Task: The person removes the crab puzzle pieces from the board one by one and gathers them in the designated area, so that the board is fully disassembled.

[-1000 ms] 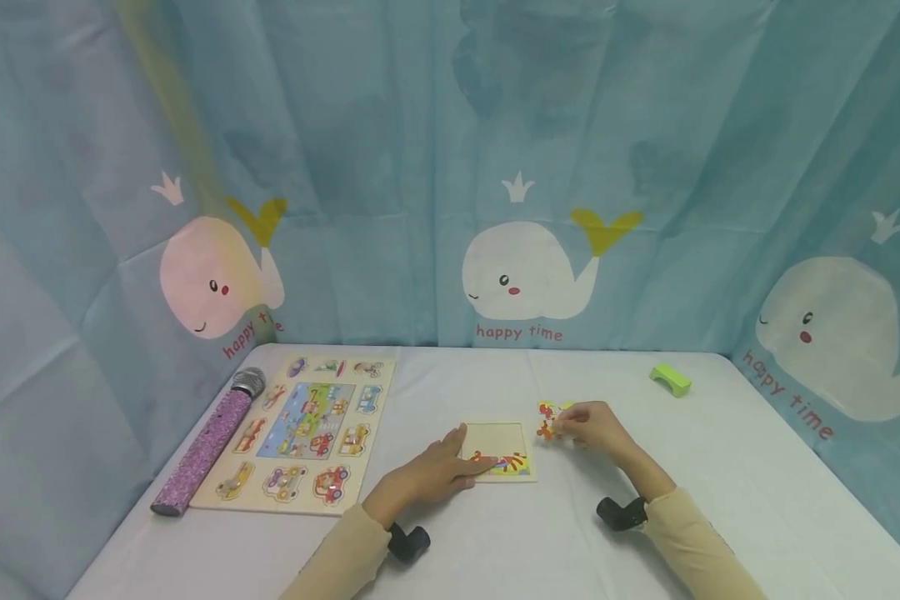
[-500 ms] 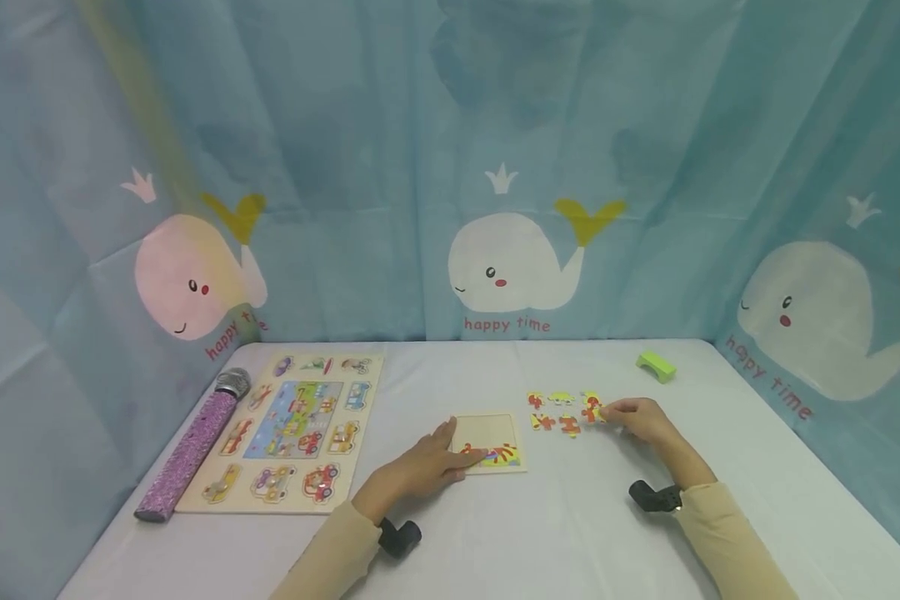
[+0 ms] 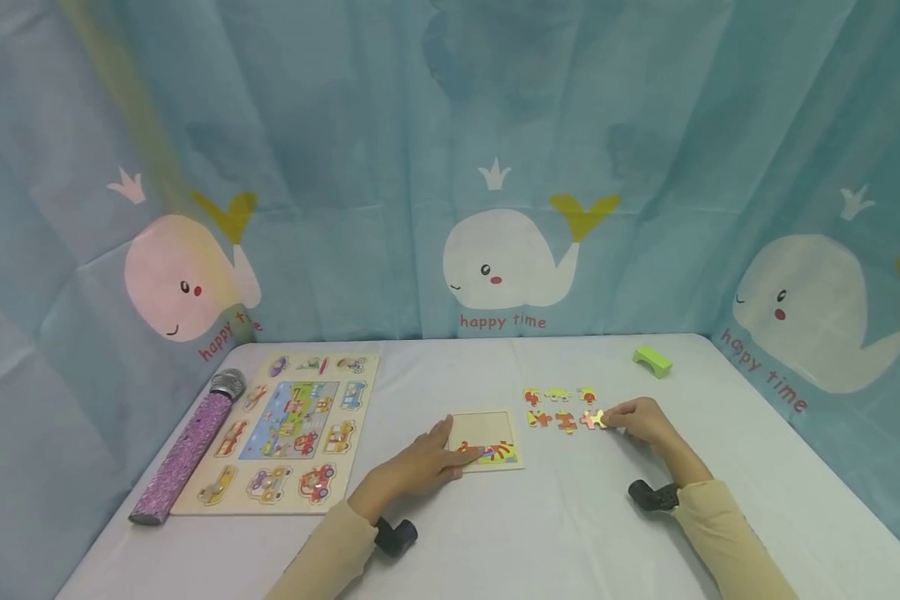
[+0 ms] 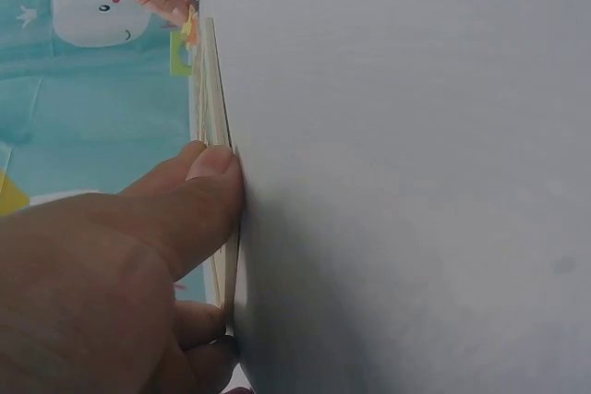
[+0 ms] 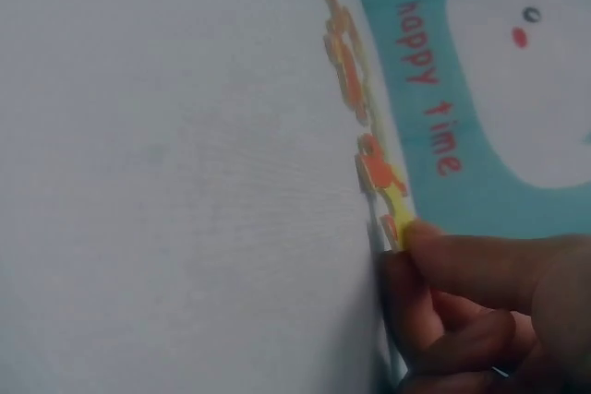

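A small wooden puzzle tray (image 3: 483, 426) lies mid-table, its lower part filled with a red, yellow and purple picture. My left hand (image 3: 416, 463) rests on its left side, one digit stretched over the picture; in the left wrist view the thumb (image 4: 214, 165) lies at the tray's edge. To the right, loose jigsaw pieces (image 3: 566, 421) form two rows. At the right end of the nearer row, my right hand (image 3: 647, 427) pinches an orange-and-yellow jigsaw piece (image 3: 592, 420) between thumb and fingers. The right wrist view shows this piece (image 5: 377, 171) low over or on the table.
A large wooden vehicle puzzle board (image 3: 341, 489) lies at the left, with a purple glitter microphone (image 3: 183, 462) along its left edge. A green arch block (image 3: 652, 361) sits at the back right. A blue whale-print curtain (image 3: 345, 275) stands behind the white table (image 3: 540, 533).
My right hand has moved right from the left part of the loose pieces, then brought a piece to the nearer row's right end. My left hand stays on the tray. The head view has shifted slightly.
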Demonstrator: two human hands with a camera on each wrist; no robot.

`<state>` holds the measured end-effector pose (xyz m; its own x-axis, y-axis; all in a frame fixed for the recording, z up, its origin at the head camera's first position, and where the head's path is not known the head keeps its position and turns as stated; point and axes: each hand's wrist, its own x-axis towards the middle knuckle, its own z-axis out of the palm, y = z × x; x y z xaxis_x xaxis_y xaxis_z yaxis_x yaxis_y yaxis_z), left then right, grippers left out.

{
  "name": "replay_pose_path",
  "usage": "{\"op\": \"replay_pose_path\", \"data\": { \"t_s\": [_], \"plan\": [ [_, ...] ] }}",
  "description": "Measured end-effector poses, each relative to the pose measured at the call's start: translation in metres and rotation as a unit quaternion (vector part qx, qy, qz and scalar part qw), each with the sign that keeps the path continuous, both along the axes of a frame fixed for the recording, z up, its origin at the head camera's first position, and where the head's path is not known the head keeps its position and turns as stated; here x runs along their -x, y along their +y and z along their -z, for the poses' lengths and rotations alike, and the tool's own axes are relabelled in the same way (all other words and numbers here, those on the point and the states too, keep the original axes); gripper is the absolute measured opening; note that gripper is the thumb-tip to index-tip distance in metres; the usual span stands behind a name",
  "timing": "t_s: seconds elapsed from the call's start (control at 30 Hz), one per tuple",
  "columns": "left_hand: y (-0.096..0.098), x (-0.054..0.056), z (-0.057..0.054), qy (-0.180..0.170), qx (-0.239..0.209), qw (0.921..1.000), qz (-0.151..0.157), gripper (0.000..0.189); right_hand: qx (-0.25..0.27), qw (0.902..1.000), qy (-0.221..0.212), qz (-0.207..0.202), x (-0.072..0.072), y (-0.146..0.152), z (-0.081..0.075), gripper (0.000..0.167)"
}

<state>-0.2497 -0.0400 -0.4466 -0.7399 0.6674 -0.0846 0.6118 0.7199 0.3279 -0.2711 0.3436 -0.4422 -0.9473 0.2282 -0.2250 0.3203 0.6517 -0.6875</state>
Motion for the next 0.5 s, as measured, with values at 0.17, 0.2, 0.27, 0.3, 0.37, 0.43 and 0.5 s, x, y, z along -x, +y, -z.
{"op": "replay_pose_path", "data": {
  "t_s": [0.17,0.2,0.27,0.3,0.37,0.43,0.5],
  "plan": [
    [0.000,-0.004,-0.005,-0.003,-0.009,1.0000,-0.004,0.043,-0.022,0.9995,0.023,0.004,-0.004,-0.005,0.000,0.033],
    [0.000,-0.004,-0.005,-0.003,-0.009,0.9999,-0.005,0.043,-0.026,0.9992,0.030,0.003,-0.004,-0.005,0.000,0.033],
    [0.000,-0.004,-0.005,0.000,-0.009,0.9999,-0.006,0.043,-0.032,0.9986,0.043,0.000,-0.005,-0.006,0.002,0.033],
    [0.000,-0.004,-0.004,0.001,-0.007,0.9999,-0.007,0.043,-0.033,0.9983,0.049,0.000,-0.006,-0.006,0.004,0.032],
    [0.000,-0.004,-0.003,0.004,-0.003,1.0000,-0.008,0.043,-0.036,0.9976,0.059,-0.003,-0.006,-0.006,0.007,0.030],
    [0.000,-0.003,-0.001,0.008,-0.001,0.9999,-0.007,0.042,-0.036,0.9970,0.068,-0.007,-0.007,-0.006,0.009,0.029],
    [0.000,-0.002,0.001,0.010,0.001,0.9999,-0.007,0.042,-0.035,0.9965,0.075,-0.011,-0.008,-0.005,0.011,0.029]
  ]
}}
